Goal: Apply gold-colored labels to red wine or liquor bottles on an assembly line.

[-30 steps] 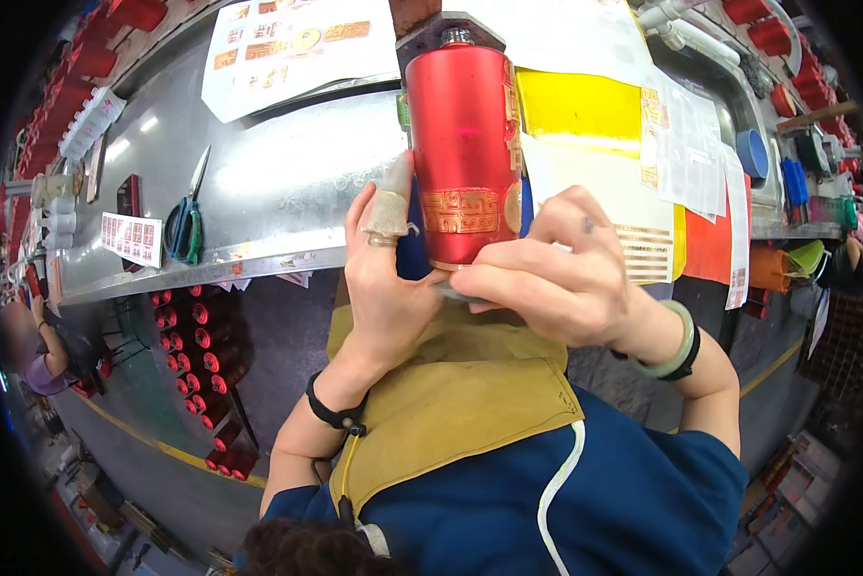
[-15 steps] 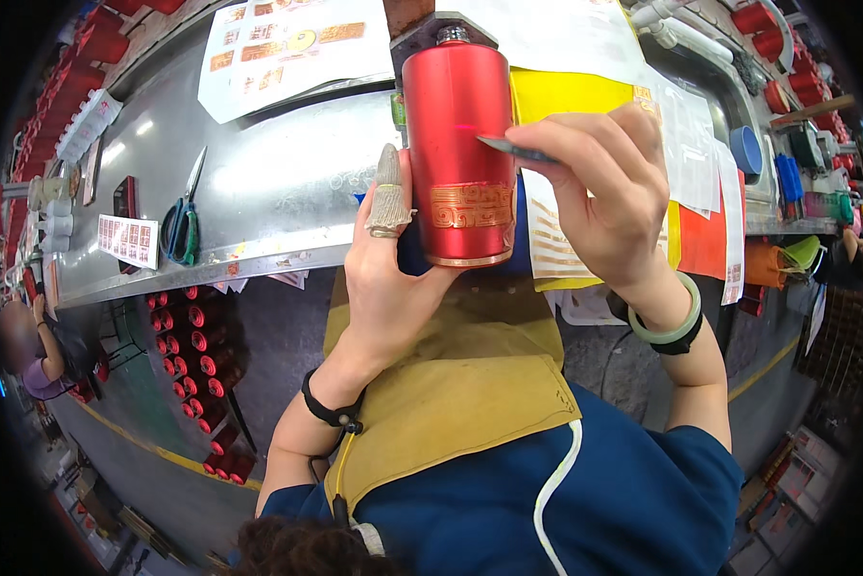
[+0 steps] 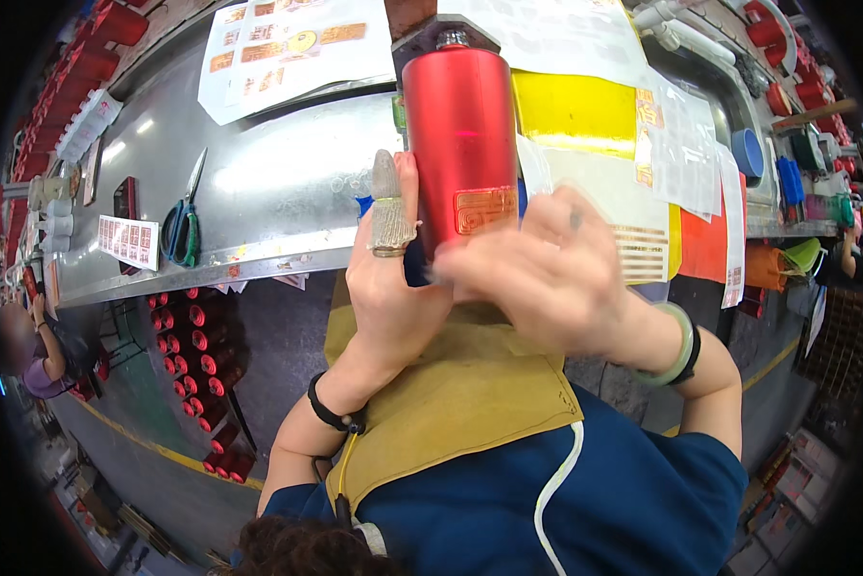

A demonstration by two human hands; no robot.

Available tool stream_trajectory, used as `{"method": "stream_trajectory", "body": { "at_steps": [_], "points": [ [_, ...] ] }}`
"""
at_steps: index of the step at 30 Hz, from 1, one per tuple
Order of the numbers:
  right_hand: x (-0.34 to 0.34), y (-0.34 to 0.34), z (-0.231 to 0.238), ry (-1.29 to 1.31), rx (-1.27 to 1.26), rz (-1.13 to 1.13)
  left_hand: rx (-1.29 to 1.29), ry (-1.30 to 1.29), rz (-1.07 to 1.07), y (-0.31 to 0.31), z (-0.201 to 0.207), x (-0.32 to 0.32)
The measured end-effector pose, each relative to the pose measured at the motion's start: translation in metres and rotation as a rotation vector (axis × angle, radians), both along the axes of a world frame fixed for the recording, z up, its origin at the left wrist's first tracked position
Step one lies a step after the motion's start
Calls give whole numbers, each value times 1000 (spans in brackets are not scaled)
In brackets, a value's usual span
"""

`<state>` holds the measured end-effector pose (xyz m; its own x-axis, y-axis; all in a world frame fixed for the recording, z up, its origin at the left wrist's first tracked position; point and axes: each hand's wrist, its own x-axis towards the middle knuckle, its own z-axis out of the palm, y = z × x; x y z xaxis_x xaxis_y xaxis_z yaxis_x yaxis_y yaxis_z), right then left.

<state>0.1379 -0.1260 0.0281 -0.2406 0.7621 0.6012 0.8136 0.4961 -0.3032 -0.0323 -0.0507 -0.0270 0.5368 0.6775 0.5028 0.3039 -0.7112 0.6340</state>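
Note:
A red metallic bottle (image 3: 460, 125) stands out in the middle, its neck at the far end against a dark holder (image 3: 417, 40). My left hand (image 3: 393, 293) grips it along the left side and near end; a grey cloth finger cover (image 3: 389, 206) wraps one finger. On the bottle's lower right side sits a gold patterned sticker (image 3: 485, 209). My right hand (image 3: 556, 274) is across the bottle's near end, its fingers smeared by motion. Whether it holds anything I cannot make out.
Left on the metal table (image 3: 287, 173) lie scissors (image 3: 184, 216) and a small sticker sheet (image 3: 129, 242). Printed sheets (image 3: 297, 53) lie at the back; yellow (image 3: 571, 106) and white sheets (image 3: 595, 182) lie right. Several red cylinders (image 3: 196, 346) are stacked below the table.
My right hand has moved down and left from the bottle's right side to its near end; the thin dark tool is no longer visible. The bottle has turned, carrying its sticker rightward.

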Motion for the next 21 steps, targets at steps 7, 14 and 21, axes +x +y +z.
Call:
{"method": "stream_trajectory", "body": {
  "at_steps": [7, 14, 21],
  "points": [
    [10, 24, 9, -169, 75, -118, -131, -65, 29, 1, 5, -1],
    [32, 11, 27, 309, -37, -312, -304, 62, -24, 3, -14, -23],
    [12, -24, 4, 448, -172, -328, -217, 122, -111, 8, -15, -21]
  ]
}}
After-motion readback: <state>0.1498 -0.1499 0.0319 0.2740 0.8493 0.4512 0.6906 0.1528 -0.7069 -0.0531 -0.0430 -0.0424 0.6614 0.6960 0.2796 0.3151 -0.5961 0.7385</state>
